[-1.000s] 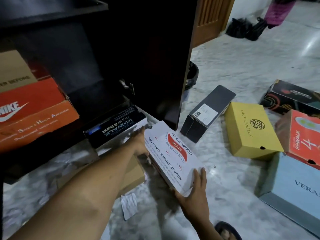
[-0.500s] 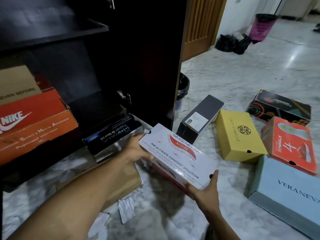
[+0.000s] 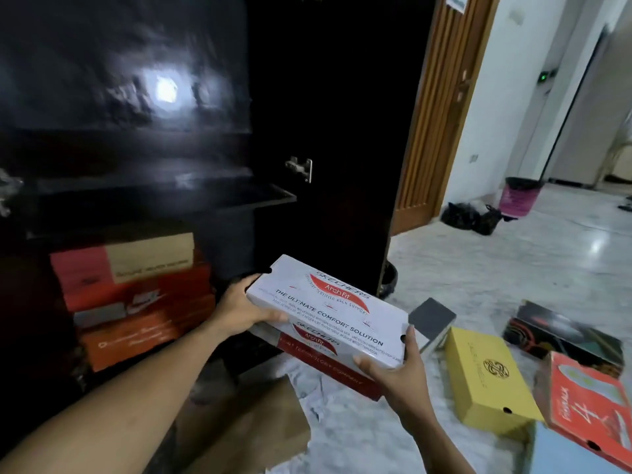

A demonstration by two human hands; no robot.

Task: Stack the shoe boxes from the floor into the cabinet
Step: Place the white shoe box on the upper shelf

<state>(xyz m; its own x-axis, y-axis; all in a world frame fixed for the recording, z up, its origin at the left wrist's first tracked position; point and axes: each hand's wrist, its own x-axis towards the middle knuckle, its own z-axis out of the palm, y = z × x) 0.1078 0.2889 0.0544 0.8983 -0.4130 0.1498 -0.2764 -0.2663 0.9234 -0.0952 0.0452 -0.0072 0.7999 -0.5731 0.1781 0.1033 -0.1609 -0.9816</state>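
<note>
In the head view, the left hand (image 3: 246, 307) and the right hand (image 3: 396, 367) grip a white-and-red cardboard Skechers shoe box (image 3: 328, 313) by its two short ends. The left hand's fingers curl round the far end. The right hand's thumb lies up the near end and its fingers are tucked beneath. The box is held in the air, lid up and slightly tilted, just in front of the tall black wooden cabinet (image 3: 325, 217). A second ago it sat low by the cabinet's foot, close to the floor. It has since risen to the height of the stack of orange and red shoe boxes (image 3: 143, 302) already in the lower compartment, under the dark shelf (image 3: 239, 200). The pick-up therefore looks done, and the likely next move is to slide the box in beside or on top of that stack. Several boxes wait on the pale marble floor (image 3: 478, 268): a yellow cardboard box (image 3: 485, 374), a red box printed with a 4 (image 3: 588, 401), a black patterned box (image 3: 564, 333) and a dark grey box (image 3: 432, 316), so much of the job remains.
</note>
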